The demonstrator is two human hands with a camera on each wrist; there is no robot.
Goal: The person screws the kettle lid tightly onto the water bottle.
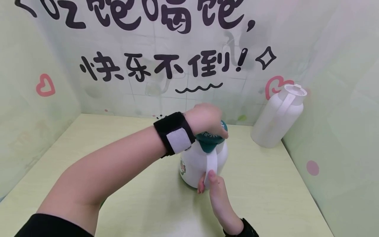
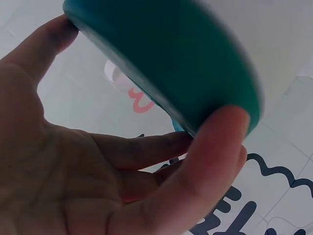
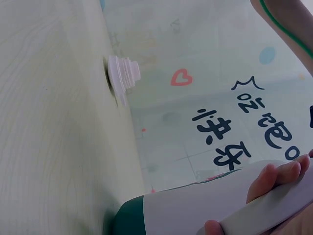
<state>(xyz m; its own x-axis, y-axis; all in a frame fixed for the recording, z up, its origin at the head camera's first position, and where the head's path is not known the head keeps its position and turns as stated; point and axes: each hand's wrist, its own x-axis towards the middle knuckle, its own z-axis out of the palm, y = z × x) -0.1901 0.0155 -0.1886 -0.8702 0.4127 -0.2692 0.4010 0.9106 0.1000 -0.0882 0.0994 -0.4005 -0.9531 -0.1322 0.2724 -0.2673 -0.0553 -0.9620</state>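
Note:
A white insulated jug (image 1: 192,164) with a dark green lid (image 1: 208,140) stands on the table in the head view. My left hand (image 1: 205,118) reaches over the top and grips the lid by its rim. In the left wrist view its thumb and fingers lie against the edge of the green lid (image 2: 161,63). Lower down, my right hand (image 1: 219,197) holds the jug's white handle (image 1: 211,164). The right wrist view shows that handle (image 3: 269,210) with fingers curled at it, and the jug's green base (image 3: 131,218).
A white thermos bottle (image 1: 275,115) with an open top stands at the back right by the wall. On the table in the right wrist view sits a white ridged stopper (image 3: 122,76). Printed walls (image 1: 133,102) enclose the pale wooden table (image 1: 266,197).

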